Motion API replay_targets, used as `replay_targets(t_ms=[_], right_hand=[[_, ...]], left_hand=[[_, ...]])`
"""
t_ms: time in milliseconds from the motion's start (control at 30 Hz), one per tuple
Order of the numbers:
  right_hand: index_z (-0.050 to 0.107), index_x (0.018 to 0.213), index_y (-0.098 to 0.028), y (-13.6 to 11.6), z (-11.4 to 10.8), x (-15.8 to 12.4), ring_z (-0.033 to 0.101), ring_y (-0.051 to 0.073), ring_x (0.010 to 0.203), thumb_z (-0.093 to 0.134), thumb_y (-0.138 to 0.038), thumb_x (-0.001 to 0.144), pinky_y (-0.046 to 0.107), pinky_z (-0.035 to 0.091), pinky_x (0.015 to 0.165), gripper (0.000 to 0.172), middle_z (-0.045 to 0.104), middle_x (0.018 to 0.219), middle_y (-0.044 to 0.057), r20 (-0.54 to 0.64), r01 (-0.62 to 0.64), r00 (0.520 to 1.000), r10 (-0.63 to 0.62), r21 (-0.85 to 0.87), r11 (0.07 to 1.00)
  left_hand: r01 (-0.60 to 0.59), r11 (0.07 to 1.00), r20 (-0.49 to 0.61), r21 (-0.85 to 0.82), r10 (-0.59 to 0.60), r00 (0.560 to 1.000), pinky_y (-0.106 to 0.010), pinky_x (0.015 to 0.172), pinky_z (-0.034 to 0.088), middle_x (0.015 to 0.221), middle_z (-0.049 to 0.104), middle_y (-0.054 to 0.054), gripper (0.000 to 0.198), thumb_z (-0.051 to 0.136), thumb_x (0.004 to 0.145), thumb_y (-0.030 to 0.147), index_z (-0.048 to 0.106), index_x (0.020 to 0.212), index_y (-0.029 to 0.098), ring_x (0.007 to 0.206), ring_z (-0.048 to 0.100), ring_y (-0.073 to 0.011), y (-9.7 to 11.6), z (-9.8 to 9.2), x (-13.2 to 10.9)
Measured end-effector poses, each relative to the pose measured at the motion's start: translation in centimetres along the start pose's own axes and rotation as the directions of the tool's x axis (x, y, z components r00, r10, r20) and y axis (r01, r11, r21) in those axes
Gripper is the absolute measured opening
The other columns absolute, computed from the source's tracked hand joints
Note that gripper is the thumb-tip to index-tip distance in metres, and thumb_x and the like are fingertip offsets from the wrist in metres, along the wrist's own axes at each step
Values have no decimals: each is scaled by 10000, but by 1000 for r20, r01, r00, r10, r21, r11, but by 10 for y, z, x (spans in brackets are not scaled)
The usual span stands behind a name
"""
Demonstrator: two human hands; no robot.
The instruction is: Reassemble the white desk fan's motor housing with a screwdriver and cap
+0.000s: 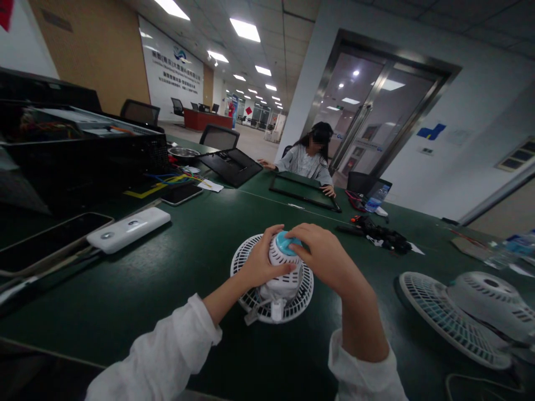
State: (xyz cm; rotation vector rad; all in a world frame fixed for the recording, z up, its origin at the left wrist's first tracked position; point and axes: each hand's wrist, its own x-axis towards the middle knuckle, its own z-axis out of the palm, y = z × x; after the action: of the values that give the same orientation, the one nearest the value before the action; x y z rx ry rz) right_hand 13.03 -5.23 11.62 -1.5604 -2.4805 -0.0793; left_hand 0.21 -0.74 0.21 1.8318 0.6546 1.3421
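Observation:
A small white fan (273, 295) lies face down on the dark green table (179, 278), its round grille flat on the top and its motor housing pointing up. A blue cap (286, 243) tops the housing. My left hand (261, 262) is wrapped round the left side of the housing. My right hand (326, 256) curls over the blue cap from the right, fingertips on it. White sleeves cover both forearms.
A second white fan (472, 312) lies at the right. A white power bank (129, 228) and phones (45, 242) lie at the left, a black open case (83, 145) behind them. Across the table a person (309, 159) handles a black panel (303, 190). Black parts (380, 234) lie beyond my hands.

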Motion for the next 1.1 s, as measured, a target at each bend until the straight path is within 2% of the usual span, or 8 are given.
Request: replay_targets(t_ms=[133,267,400,533,700,767,933,1100], right_hand=[[609,974,-151,-12,3,4,573,197,899,442,-197,873,302,409,759,200,632,944,82,-38,-117,993,113,-145,983],[505,1089,-153,-26,8,10,624,225,763,429,-207,856,297,398,617,251,656,844,84,-84,-295,955,283,-225,929],[489,1049,-163,-25,12,14,626,223,675,398,-254,864,283,369,568,226,656,763,88,-103,-433,901,422,-138,891],[532,1016,-189,-7,1,5,587,168,651,414,-232,850,263,370,593,208,639,740,33,-106,-297,947,302,61,953],[620,1011,-196,9,-7,-8,507,190,1058,465,-62,776,324,383,876,311,564,1161,77,-61,22,998,-17,75,997],[635,999,-187,10,-4,-7,481,189,1102,467,-53,786,337,361,927,302,558,1191,70,-19,76,997,-75,81,994],[630,954,-176,7,2,0,519,176,1006,455,-81,823,312,387,862,238,609,1062,55,-1,50,999,-50,26,998],[587,962,-170,-12,7,8,594,210,811,436,-253,877,299,404,668,192,648,839,73,-31,-164,987,161,-151,975]], left_hand=[[-5,1000,-6,-18,5,1000,-441,993,345,1252,457,-119,743,726,629,350,328,1236,192,1153,453,-285,1,0,0],[-15,1000,-7,-9,15,1000,-450,997,336,1243,461,-123,729,730,613,346,349,1214,184,1152,452,-297,3,0,1],[-19,1000,-15,1,19,1000,-449,982,345,1228,466,-118,713,721,618,350,351,1206,185,1133,462,-297,4,0,1],[8,1000,-12,9,-8,1000,-443,957,367,1229,464,-109,724,717,633,357,334,1227,201,1109,478,-287,3,0,0],[-10,1000,0,23,10,1000,-436,970,356,1243,460,-107,732,724,636,352,330,1234,201,1133,462,-281,0,0,0],[-14,1000,-3,22,15,1000,-432,973,357,1249,458,-106,726,717,645,355,326,1237,200,1140,459,-278,-1,0,0],[-9,999,-11,31,9,1000,-438,976,358,1246,459,-110,734,721,636,357,332,1236,197,1141,461,-286,0,1,0],[-12,1000,-6,10,12,1000,-432,963,376,1234,472,-109,717,714,640,368,341,1227,194,1129,474,-289,2,0,0]])
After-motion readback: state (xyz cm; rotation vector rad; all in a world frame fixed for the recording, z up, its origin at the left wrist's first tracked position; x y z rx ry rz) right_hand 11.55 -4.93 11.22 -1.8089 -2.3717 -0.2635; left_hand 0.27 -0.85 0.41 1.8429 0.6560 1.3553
